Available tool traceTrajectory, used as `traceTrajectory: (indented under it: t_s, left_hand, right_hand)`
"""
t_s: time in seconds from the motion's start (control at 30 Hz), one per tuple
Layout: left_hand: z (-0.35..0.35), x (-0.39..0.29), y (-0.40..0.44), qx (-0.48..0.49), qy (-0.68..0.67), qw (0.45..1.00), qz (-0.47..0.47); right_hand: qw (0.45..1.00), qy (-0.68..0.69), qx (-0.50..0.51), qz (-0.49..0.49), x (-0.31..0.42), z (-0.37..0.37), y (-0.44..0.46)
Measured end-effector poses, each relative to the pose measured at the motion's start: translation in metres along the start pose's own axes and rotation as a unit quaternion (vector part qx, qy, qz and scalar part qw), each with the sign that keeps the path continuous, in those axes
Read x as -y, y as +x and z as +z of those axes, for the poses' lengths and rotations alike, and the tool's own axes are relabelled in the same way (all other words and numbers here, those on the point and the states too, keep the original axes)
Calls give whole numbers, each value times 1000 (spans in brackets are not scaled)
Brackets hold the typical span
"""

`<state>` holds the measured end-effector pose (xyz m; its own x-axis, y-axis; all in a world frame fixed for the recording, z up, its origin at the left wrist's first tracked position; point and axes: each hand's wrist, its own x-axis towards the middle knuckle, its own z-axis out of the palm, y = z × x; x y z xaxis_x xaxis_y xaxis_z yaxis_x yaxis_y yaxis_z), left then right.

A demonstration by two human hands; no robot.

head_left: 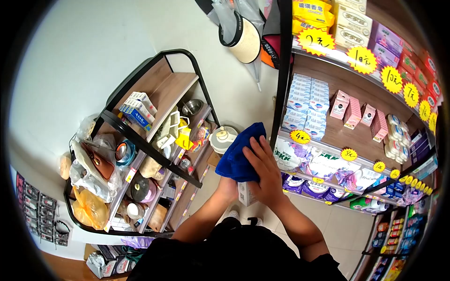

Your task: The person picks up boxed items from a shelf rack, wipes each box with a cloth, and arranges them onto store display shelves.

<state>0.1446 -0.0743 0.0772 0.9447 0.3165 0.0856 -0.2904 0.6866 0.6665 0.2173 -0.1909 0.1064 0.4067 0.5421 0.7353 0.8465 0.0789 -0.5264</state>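
Observation:
A folded blue cloth (239, 157) is held up in front of my body, between my two hands. My right hand (265, 171) lies over its right side, fingers slightly apart and gripping the fabric. At the lower left of the cloth is my left hand (227, 188), its fingers hidden behind the fabric, so its hold cannot be made out. A white box (246, 194) shows just below the cloth between the hands; whether a hand holds it is unclear.
To the left stands a black-framed shelf (176, 86) with bags, bowls and boxes. Behind the cloth is a white lidded pot (223, 138). Stocked store shelves (342, 136) with yellow price tags rise at the right. Caps (246, 40) and an umbrella hang at the top.

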Motion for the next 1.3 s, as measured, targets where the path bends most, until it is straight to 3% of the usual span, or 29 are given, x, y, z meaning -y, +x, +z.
traceTrajectory:
  t_s: [0.13,0.2,0.23,0.33,0.5,0.57,0.6,0.77,0.83,0.97,1.13,1.3]
  left_hand:
    - [1,7,1,2,28,1000,-9]
    - [-19,10,13,120,-200,967,-103]
    - [-17,6,17,108,-209,963,-132]
    - [-3,-4,14,-15,-42,994,-103]
    - [-23,6,24,7,-33,994,-104]
    - [-30,7,27,69,-128,982,-120]
    - [-25,5,26,25,-116,983,-138]
    - [-23,-2,6,21,-103,977,-184]
    - [-35,-3,6,34,108,987,-118]
    - [-57,-1,1,83,-73,977,-183]
    - [-73,9,-11,164,-142,942,-256]
    - [-67,21,-20,184,-116,937,-274]
  right_hand:
    - [1000,-3,6,17,6,-6,-26]
    - [999,-4,20,29,14,-10,-44]
    - [999,1,36,38,18,-11,-52]
    - [998,-38,40,32,27,-9,-80]
    - [994,-105,12,9,47,1,-109]
    - [994,-110,-8,12,54,7,-114]
    - [994,-108,-25,12,59,11,-116]
    - [981,-119,-134,69,77,44,-125]
    - [968,-65,-200,139,88,54,-126]
    - [970,-94,-168,147,97,64,-134]
    - [958,-242,-75,136,125,87,-145]
    - [936,-277,-87,200,142,95,-152]
